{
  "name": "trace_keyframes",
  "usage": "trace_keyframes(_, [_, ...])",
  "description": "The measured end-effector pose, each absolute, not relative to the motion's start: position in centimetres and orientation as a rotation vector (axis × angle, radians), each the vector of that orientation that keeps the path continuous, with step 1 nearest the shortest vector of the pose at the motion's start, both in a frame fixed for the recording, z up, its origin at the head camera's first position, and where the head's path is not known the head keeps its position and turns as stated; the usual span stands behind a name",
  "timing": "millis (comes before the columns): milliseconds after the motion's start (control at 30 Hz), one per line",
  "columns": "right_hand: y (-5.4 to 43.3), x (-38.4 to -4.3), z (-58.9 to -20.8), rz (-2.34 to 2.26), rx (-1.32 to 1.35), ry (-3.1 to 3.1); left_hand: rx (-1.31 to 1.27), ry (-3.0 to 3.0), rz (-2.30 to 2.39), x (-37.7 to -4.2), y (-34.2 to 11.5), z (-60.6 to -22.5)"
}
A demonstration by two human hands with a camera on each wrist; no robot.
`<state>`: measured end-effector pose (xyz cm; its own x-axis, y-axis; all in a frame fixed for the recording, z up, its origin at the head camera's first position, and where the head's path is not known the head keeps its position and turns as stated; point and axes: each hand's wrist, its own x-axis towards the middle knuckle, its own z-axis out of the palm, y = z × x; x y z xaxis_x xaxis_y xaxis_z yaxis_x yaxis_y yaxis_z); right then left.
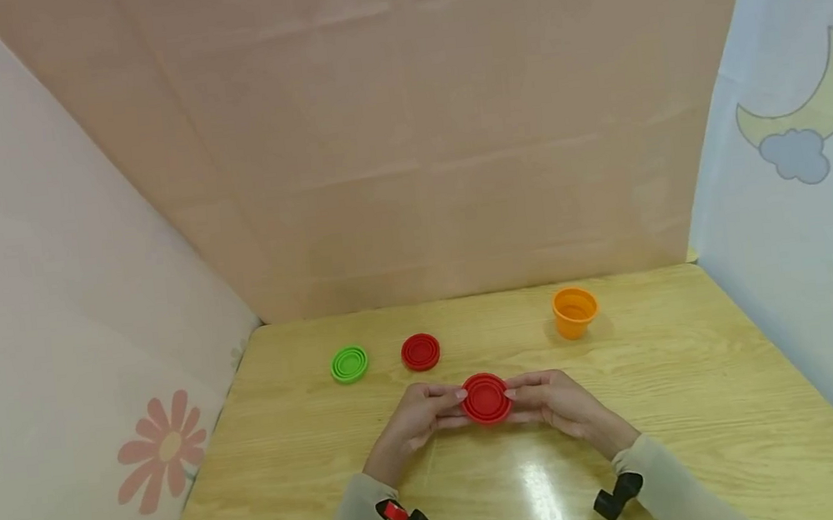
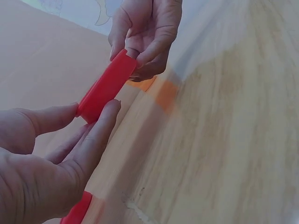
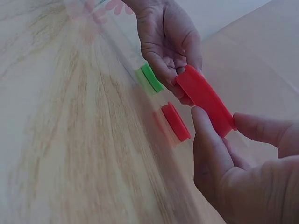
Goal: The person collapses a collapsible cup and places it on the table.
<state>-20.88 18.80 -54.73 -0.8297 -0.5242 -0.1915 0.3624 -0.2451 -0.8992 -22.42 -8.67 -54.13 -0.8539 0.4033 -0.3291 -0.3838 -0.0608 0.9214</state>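
Between both hands, a red collapsible cup (image 1: 486,399) is held folded flat, its ringed inside facing up toward the head camera. My left hand (image 1: 424,417) pinches its left edge, thumb on the rim and fingers beneath. On the opposite edge my right hand (image 1: 554,404) pinches it the same way. Both wrist views show the flat red cup (image 2: 106,86) side-on, raised above the table. Behind it on the table lie a second flattened red cup (image 1: 420,352) and a flattened green cup (image 1: 350,364).
An orange cup (image 1: 575,312) stands expanded at the back right of the wooden table (image 1: 294,473). A plain beige backdrop (image 1: 406,152) rises along the rear edge. Patterned panels flank the left and right sides.
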Motion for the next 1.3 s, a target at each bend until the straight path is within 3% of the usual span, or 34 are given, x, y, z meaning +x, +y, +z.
trace_keyframes(533, [19.5, -21.9, -55.0, -2.141, -0.122, 1.490, 0.048, 1.788, 1.913, -24.7, -7.4, -54.2])
trace_keyframes(1300, [19.5, -27.3, -55.3, -2.137, 0.087, 1.867, -0.096, 1.873, 1.933, -29.6, -4.1, -53.6])
